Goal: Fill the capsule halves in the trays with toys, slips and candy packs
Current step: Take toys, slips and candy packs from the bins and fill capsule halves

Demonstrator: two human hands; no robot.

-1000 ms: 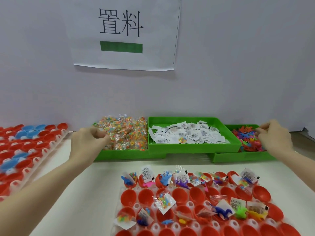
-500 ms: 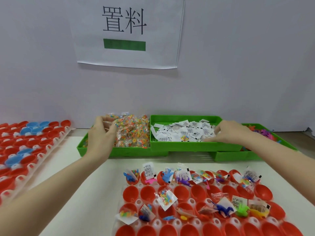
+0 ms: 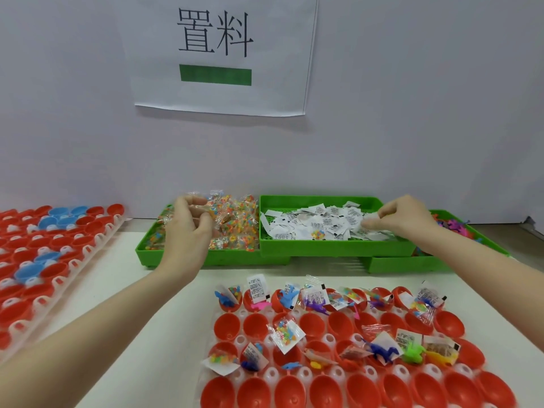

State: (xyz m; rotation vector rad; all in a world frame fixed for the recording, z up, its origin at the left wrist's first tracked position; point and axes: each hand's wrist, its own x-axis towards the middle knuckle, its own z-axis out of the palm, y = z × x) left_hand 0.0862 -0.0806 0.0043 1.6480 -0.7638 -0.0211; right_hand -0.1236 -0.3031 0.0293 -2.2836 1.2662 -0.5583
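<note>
A clear tray of red capsule halves [image 3: 329,325] lies in front of me; several hold toys, slips and candy packs, others are bare. Behind it stand three green bins: candy packs [image 3: 235,228] on the left, paper slips [image 3: 318,225] in the middle, small plastic toys [image 3: 453,228] on the right. My left hand [image 3: 188,228] is raised over the candy bin and pinches a clear candy pack [image 3: 200,207]. My right hand [image 3: 403,216] reaches into the right end of the slip bin, fingertips pinching white slips [image 3: 372,223].
A second tray of red and blue capsule halves [image 3: 44,251] runs along the left side of the white table. A paper sign [image 3: 217,51] hangs on the grey wall right behind the bins. Bare tabletop [image 3: 123,293] lies between the two trays.
My right hand has moved left from the toy bin to the slip bin and closed on slips. My left hand has lifted with a candy pack over the candy bin.
</note>
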